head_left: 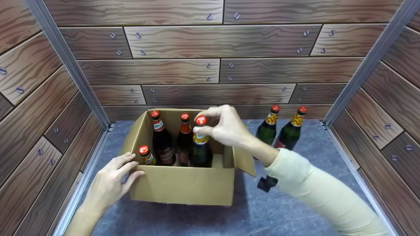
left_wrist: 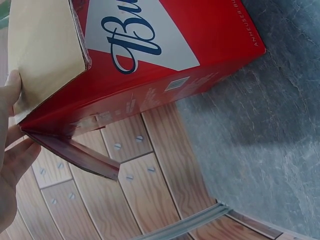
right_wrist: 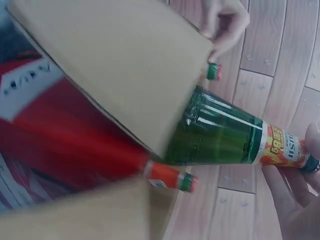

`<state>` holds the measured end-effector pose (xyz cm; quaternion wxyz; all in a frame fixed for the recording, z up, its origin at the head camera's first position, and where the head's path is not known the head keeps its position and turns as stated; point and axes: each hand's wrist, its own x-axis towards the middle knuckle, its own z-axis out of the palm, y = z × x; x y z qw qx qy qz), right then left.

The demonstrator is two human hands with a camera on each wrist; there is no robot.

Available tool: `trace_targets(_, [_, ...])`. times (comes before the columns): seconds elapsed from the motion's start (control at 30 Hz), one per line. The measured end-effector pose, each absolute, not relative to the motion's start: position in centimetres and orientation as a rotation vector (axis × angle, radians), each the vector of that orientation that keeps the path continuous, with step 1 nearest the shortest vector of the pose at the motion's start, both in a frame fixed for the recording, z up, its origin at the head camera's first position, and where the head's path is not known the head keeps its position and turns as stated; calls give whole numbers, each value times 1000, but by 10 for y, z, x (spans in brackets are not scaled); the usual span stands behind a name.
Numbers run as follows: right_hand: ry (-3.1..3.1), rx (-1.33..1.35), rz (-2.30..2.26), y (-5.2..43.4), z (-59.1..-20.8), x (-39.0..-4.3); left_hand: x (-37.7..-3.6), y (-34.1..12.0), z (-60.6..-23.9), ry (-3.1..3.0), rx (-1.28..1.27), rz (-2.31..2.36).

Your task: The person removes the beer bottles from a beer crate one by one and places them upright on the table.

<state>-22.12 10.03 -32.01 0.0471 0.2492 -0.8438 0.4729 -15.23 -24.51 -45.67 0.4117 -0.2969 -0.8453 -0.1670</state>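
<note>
My right hand [head_left: 228, 127] pinches a green beer bottle [head_left: 200, 155] by its neck, just below the red cap. The bottle stands upright over the box's right part, its base hidden behind the front flap; in the right wrist view its yellow-and-red neck label [right_wrist: 284, 146] shows. At the front left corner, my left hand [head_left: 110, 180] grips the cardboard box [head_left: 183, 185], thumb on the folded-out flap [left_wrist: 42, 55] and fingers behind it. Inside are a dark bottle [head_left: 163, 142], another with an orange-red neck label [head_left: 185, 128], and a bottle by my left fingers [head_left: 144, 150].
Two green bottles [head_left: 269, 126] with red caps stand behind my right forearm, to the right of the box. A side flap [head_left: 245, 160] sticks out at the box's right. Wood-patterned walls [head_left: 183, 41] enclose the grey marbled table [head_left: 295, 209].
</note>
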Motion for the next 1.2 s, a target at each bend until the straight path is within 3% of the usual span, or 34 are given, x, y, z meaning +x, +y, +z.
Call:
trace_targets(0.5, [-2441,775,1437,124,-261,-222,-153,-245,-456,-2129,-751,-413])
trace_targets(1.2, [-2376,599,1365,159,-207,-213,-153,-245,-456,-2131,-746,-410])
